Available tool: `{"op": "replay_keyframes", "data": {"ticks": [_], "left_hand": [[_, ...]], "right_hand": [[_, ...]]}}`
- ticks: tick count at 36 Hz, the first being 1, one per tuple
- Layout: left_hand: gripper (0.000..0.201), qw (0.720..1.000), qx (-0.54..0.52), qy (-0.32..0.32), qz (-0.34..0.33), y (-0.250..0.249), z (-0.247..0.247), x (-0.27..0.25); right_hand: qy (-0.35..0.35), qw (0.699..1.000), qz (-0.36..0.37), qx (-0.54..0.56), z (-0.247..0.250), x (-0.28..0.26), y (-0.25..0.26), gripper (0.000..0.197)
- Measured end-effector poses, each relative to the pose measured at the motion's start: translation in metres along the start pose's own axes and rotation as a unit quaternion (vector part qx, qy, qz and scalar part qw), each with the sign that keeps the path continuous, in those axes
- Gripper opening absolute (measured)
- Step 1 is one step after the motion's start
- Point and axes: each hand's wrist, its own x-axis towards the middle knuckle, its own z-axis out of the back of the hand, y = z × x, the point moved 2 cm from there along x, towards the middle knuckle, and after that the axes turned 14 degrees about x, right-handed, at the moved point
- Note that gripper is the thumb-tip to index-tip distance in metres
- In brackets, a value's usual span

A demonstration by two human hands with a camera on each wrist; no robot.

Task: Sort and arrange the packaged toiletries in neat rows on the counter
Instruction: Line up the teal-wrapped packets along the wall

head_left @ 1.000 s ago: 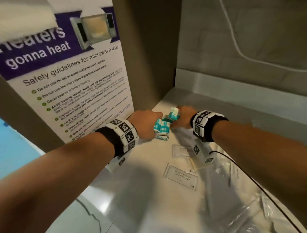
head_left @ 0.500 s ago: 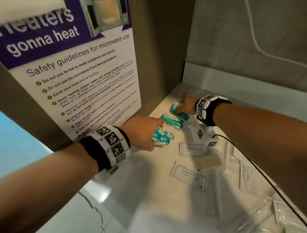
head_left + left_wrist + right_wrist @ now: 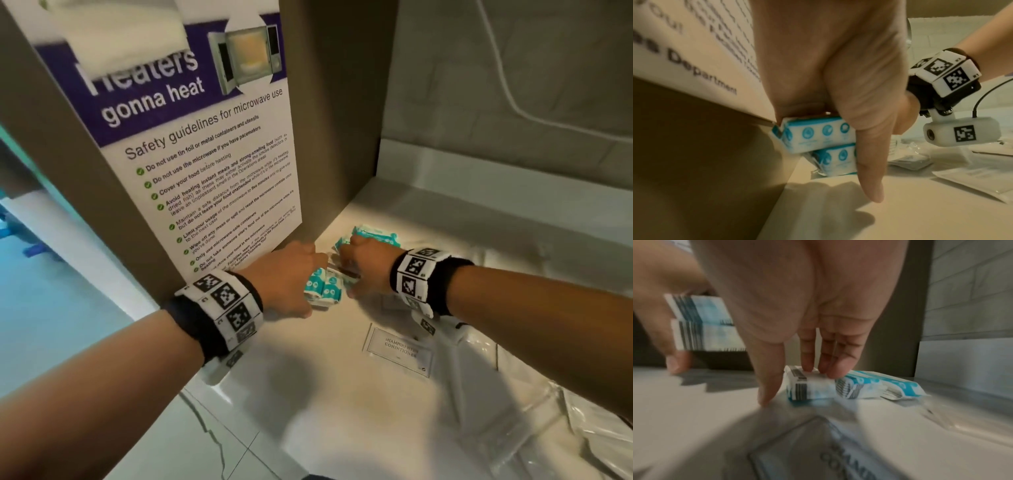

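Small teal-and-white packets (image 3: 323, 289) are stacked in my left hand (image 3: 291, 277), which grips them just above the counter beside the brown panel. The left wrist view shows two of these packets (image 3: 818, 134) held between palm and thumb. My right hand (image 3: 359, 263) is close beside it, fingers straight. Its fingertips (image 3: 812, 368) rest on top of a packet (image 3: 813, 389) lying on the counter, and its thumb tip touches the counter beside that packet. Another packet (image 3: 890, 386) lies against it toward the back wall, also seen in the head view (image 3: 376, 234).
The white counter (image 3: 342, 394) ends at the brown panel with a microwave poster (image 3: 205, 171) on the left and a tiled wall behind. A flat shampoo sachet (image 3: 399, 349) lies near my right wrist. Clear plastic bags (image 3: 513, 428) and more sachets lie at right.
Half a second ago my right hand reached toward the back wall with a packet. It has drawn back beside my left hand, which still holds its stack.
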Motion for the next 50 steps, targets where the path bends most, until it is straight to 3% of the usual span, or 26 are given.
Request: {"op": "replay_keyframes", "data": {"ticks": [9,12,16,18,26,38,44,47,50], "left_hand": [[0.063,0.999,-0.001,-0.030,0.016,0.004,0.006,-0.012],[0.057,0.999,-0.003,-0.033,0.028,0.005,0.007,-0.012],[0.050,0.998,-0.015,-0.032,0.049,0.005,0.004,-0.010],[0.047,0.998,-0.016,-0.022,0.055,0.003,0.002,-0.009],[0.046,0.997,-0.027,-0.018,0.067,0.005,0.002,-0.001],[0.047,0.998,-0.035,-0.019,0.049,0.004,0.005,0.001],[0.040,0.996,-0.056,-0.013,0.071,0.011,0.003,-0.001],[0.038,0.995,-0.057,-0.017,0.079,0.010,0.003,0.000],[0.042,0.995,-0.059,-0.026,0.078,0.011,0.000,0.001]], "right_hand": [[0.002,0.998,-0.048,0.037,-0.003,-0.006,-0.001,0.046],[-0.004,0.988,-0.090,0.127,0.005,-0.007,-0.007,0.046],[0.012,0.948,-0.149,0.281,0.018,-0.008,-0.020,0.038],[0.019,0.938,-0.161,0.305,0.019,-0.013,-0.022,0.033],[0.009,0.956,-0.154,0.248,0.011,-0.022,-0.025,0.032],[-0.021,0.991,-0.081,0.108,0.029,-0.010,-0.011,0.029],[0.064,0.996,-0.030,0.049,0.047,-0.001,-0.003,0.025],[0.076,0.996,-0.011,0.040,0.045,0.009,0.002,0.032],[0.025,0.996,0.029,0.079,0.044,0.010,0.012,0.046]]}}
